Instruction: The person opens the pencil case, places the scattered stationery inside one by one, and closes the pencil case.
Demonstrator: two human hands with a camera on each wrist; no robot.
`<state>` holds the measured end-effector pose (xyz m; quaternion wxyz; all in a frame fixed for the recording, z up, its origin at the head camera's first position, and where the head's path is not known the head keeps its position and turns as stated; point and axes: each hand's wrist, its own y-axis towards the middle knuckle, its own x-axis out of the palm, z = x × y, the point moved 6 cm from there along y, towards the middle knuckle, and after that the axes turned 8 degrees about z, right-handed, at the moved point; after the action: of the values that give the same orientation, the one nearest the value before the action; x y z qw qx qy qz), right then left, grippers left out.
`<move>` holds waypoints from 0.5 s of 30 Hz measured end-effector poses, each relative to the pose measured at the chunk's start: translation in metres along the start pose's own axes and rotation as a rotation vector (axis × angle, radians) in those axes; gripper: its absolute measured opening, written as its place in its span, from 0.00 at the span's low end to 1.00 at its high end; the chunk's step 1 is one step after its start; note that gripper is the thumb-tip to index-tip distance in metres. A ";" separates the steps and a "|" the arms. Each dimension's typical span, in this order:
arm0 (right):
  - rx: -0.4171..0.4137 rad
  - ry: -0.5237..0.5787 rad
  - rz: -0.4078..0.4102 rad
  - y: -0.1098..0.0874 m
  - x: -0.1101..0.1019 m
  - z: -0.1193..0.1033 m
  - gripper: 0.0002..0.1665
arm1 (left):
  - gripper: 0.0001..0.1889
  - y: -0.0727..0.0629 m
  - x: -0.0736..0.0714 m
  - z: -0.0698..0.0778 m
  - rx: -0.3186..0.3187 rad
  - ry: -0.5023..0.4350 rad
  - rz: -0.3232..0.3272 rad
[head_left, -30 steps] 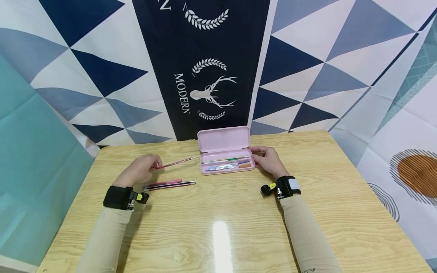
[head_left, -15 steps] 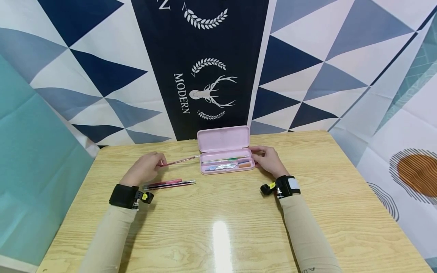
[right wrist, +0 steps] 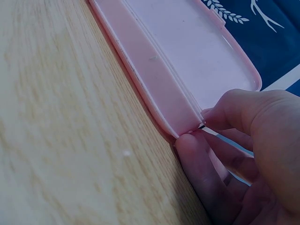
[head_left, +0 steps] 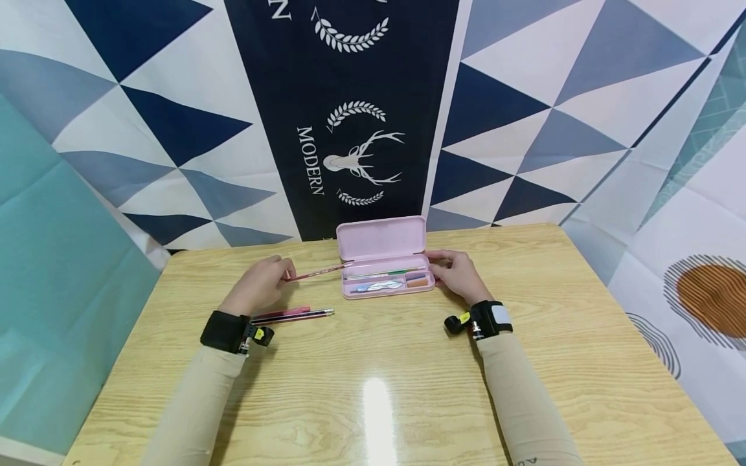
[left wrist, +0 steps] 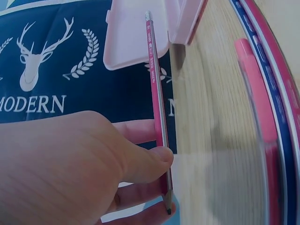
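My left hand [head_left: 262, 283] pinches a red striped pencil [left wrist: 156, 93] between thumb and fingers. Its sharpened tip lies by my fingertips, and its pale end reaches the left edge of the open pink pencil case [head_left: 381, 238]. At the case's right end, my right hand [head_left: 457, 273] grips the corner, thumb at the upper edge and fingers against the side. Inside the case lie a thin green stick [head_left: 396, 272], a white-and-blue item [head_left: 379, 285] and a small orange-brown block [head_left: 417, 283].
Below my left hand, a pink pen [left wrist: 258, 89] and striped pencils [head_left: 309, 315] lie side by side on the wooden table [head_left: 326, 388]. A patterned cloth [head_left: 373, 77] rises behind the table's back edge.
My left hand has moved right with the pencil, bringing the pencil's pale end from short of the case to its left edge. My right hand has stayed at the case.
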<state>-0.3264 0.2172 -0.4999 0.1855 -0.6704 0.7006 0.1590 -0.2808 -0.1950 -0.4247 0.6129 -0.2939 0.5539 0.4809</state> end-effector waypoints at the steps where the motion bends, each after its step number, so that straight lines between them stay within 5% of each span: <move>1: 0.001 0.000 0.000 0.000 0.000 0.000 0.24 | 0.09 0.001 0.001 0.001 0.004 0.000 -0.001; 15: -0.015 0.011 0.002 -0.001 0.001 -0.001 0.24 | 0.10 0.014 0.005 0.017 0.058 -0.002 0.022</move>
<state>-0.3251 0.2161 -0.4996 0.1766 -0.6720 0.7010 0.1607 -0.2873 -0.1736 -0.4239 0.6164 -0.2694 0.5703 0.4714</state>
